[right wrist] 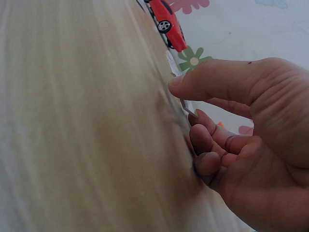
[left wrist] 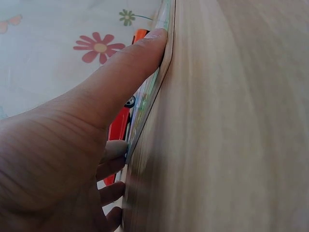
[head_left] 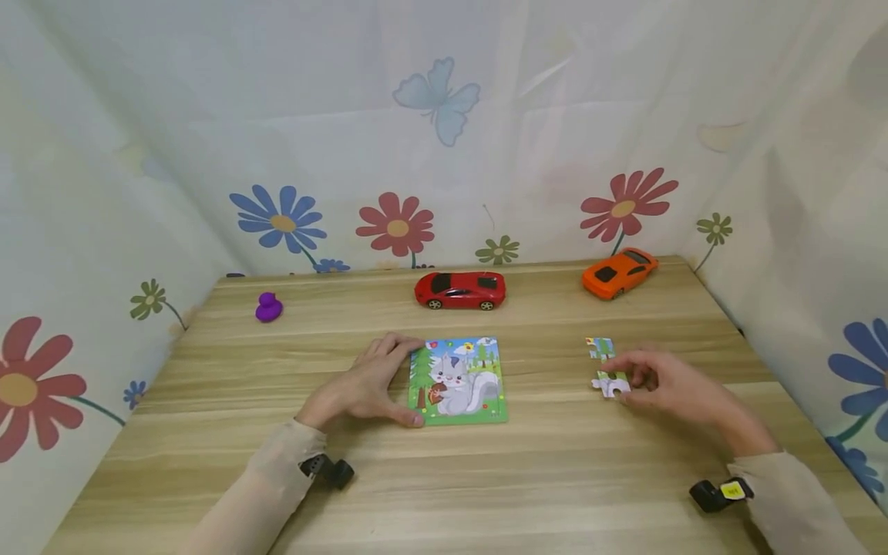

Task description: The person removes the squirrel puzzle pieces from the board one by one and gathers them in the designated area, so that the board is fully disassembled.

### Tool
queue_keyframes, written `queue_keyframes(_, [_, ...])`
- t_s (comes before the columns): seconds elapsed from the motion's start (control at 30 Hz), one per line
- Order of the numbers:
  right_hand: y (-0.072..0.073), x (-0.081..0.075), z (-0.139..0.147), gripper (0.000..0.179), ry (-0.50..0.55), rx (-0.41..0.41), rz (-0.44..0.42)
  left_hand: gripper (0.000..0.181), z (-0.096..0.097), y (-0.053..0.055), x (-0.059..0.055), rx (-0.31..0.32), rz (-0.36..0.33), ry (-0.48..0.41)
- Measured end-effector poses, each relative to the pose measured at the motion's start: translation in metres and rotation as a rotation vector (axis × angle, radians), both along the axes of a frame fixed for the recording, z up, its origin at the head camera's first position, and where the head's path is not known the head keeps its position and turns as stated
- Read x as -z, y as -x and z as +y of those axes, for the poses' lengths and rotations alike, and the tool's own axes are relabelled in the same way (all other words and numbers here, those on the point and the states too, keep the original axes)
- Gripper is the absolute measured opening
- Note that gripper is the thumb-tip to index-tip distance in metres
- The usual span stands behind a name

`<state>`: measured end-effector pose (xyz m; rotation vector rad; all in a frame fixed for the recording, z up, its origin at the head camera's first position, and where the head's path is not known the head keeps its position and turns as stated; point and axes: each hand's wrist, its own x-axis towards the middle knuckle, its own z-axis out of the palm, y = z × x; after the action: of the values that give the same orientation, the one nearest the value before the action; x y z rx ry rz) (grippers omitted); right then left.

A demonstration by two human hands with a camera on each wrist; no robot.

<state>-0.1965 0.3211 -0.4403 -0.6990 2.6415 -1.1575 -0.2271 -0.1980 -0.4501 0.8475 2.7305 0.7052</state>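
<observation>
A square jigsaw puzzle (head_left: 454, 385) with a grey squirrel picture lies on the table in front of me in the head view. My left hand (head_left: 371, 385) rests along its left side. The thumb touches the lower left corner and the other fingers reach the upper left corner. To the right, my right hand (head_left: 666, 385) pinches a small strip of jigsaw pieces (head_left: 610, 385) between thumb and index finger. In the right wrist view the strip shows only as a thin edge (right wrist: 189, 108) at the fingertips. The remaining right fingers are curled.
Along the back stand a red toy car (head_left: 460, 290) and an orange toy car (head_left: 620, 274). A purple toy duck (head_left: 269, 307) sits at the back left. A flowered curtain (head_left: 444, 154) closes off the back and sides of the wooden table (head_left: 444, 493).
</observation>
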Motion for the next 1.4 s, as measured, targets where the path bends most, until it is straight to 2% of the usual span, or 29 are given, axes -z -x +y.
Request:
queue_keyframes(0.3, [-0.0018, 0.0056, 0.0026, 0.044, 0.013, 0.01, -0.016, 0.13, 0.001, 0.002, -0.0004, -0.017, -0.017, 0.026])
queue_keyframes(1.0, [-0.0031, 0.0086, 0.0018, 0.048, 0.006, 0.039, -0.08, 0.13, 0.0006, 0.0003, 0.0, -0.004, -0.014, -0.001])
queue_keyframes(1.4, [-0.0051, 0.0081, 0.0047, 0.049, 0.029, 0.029, -0.061, 0.13, 0.0011, -0.0001, 0.0005, -0.01, -0.021, 0.006])
